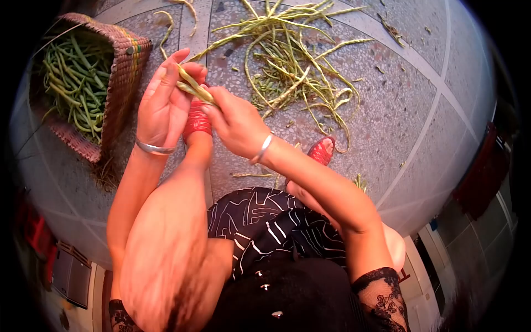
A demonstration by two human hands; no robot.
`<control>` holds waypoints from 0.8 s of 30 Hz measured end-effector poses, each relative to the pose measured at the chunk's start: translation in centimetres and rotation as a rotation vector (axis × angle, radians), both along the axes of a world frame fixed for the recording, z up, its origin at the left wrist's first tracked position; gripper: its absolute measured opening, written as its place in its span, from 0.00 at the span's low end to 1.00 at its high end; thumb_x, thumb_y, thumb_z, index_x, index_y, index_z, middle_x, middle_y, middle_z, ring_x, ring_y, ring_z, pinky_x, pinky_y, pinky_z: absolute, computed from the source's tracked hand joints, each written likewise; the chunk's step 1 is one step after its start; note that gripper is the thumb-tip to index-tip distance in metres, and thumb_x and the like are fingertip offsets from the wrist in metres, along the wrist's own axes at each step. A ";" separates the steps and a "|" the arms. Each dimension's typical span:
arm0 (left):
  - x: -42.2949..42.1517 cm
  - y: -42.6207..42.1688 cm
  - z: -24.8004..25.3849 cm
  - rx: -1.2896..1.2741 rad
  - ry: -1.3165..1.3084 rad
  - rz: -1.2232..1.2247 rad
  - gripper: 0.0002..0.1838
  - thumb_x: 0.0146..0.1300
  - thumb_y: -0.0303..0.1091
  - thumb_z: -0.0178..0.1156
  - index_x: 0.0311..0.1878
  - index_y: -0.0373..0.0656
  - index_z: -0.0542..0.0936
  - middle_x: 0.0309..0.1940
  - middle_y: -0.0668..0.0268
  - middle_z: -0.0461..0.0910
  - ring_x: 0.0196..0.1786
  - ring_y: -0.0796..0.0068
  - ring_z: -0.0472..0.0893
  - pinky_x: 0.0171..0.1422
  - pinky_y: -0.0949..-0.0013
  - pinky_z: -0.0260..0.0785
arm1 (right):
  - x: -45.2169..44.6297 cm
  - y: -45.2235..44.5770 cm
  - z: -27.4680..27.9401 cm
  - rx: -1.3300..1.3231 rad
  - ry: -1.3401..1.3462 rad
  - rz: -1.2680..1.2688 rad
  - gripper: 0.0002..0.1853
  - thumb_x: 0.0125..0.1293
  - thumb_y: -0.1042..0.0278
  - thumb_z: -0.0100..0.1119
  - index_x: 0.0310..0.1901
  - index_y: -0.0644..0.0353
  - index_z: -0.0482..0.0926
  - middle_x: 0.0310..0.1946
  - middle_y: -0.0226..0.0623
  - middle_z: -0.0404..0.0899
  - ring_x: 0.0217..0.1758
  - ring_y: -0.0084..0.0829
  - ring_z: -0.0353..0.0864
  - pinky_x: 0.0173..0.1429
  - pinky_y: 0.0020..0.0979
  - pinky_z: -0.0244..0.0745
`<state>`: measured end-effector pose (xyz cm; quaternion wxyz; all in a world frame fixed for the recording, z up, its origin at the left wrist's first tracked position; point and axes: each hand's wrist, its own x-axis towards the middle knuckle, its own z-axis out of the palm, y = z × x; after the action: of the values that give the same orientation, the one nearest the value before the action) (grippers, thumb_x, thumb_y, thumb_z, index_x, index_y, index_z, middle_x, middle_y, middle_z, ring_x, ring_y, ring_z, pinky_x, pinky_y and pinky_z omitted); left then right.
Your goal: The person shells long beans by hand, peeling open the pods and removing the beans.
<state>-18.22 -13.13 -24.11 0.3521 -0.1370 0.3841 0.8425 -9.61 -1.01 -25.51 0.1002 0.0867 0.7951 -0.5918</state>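
Observation:
Between my two hands is a yellowish-green long bean pod (194, 91), seemingly bent or split into pieces. My left hand (164, 102) has its palm turned up, with thumb and fingers closed on the pod's upper end. The fingers of my right hand (239, 123) pinch its lower end. Both hands are above my red shoe (198, 119). A loose heap of pale long bean pods (293, 77) lies on the floor beyond my right hand. To the left of my left hand stands a woven basket (126, 72) holding many green bean pieces (80, 77).
Bean scraps (392, 30) and small bits are scattered over the speckled tile floor (398, 127). A few pods (254, 175) lie between my feet, near my other red shoe (322, 150). A dark red cloth-like object (481, 171) is at the far right.

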 end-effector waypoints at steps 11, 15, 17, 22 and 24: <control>1.7 -1.7 -2.6 -0.300 -0.093 -0.299 0.18 0.66 0.35 0.46 0.55 0.36 0.64 0.46 0.57 0.74 0.45 0.74 0.75 0.51 0.73 0.69 | 23.2 27.7 5.5 0.696 -0.566 0.220 0.05 0.61 0.68 0.49 0.35 0.59 0.67 0.27 0.46 0.69 0.32 0.50 0.70 0.35 0.42 0.65; 2.2 -1.8 -3.5 -0.392 -0.066 -0.377 0.17 0.67 0.34 0.43 0.55 0.37 0.65 0.44 0.61 0.76 0.43 0.77 0.76 0.47 0.76 0.69 | 39.0 32.2 6.9 0.765 -0.855 0.012 0.05 0.60 0.68 0.50 0.34 0.60 0.68 0.30 0.49 0.72 0.35 0.52 0.71 0.36 0.43 0.65; 2.4 -1.7 -3.8 -0.422 -0.066 -0.385 0.16 0.67 0.34 0.43 0.55 0.37 0.65 0.44 0.61 0.76 0.42 0.77 0.76 0.46 0.76 0.70 | 46.0 31.8 6.9 0.799 -1.002 -0.088 0.05 0.59 0.67 0.50 0.34 0.58 0.70 0.30 0.51 0.73 0.36 0.55 0.71 0.37 0.46 0.66; 2.1 -1.2 -3.1 -0.532 -0.056 -0.495 0.15 0.66 0.35 0.46 0.53 0.39 0.67 0.42 0.64 0.76 0.40 0.80 0.76 0.44 0.77 0.70 | 61.4 28.0 3.6 0.874 -1.248 -0.305 0.09 0.56 0.67 0.53 0.38 0.58 0.73 0.28 0.49 0.76 0.34 0.45 0.76 0.39 0.38 0.69; 2.1 -0.3 -2.2 -0.550 -0.029 -0.473 0.15 0.65 0.35 0.48 0.51 0.39 0.69 0.41 0.64 0.77 0.38 0.81 0.76 0.42 0.79 0.70 | 63.6 26.7 2.6 0.867 -1.331 -0.250 0.11 0.55 0.67 0.54 0.40 0.58 0.73 0.29 0.48 0.76 0.35 0.44 0.77 0.40 0.38 0.69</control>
<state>-16.17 -13.47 -26.35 0.4925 -0.1457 0.6126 0.6008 53.99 25.71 -22.89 0.4436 0.5410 0.7119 -0.0613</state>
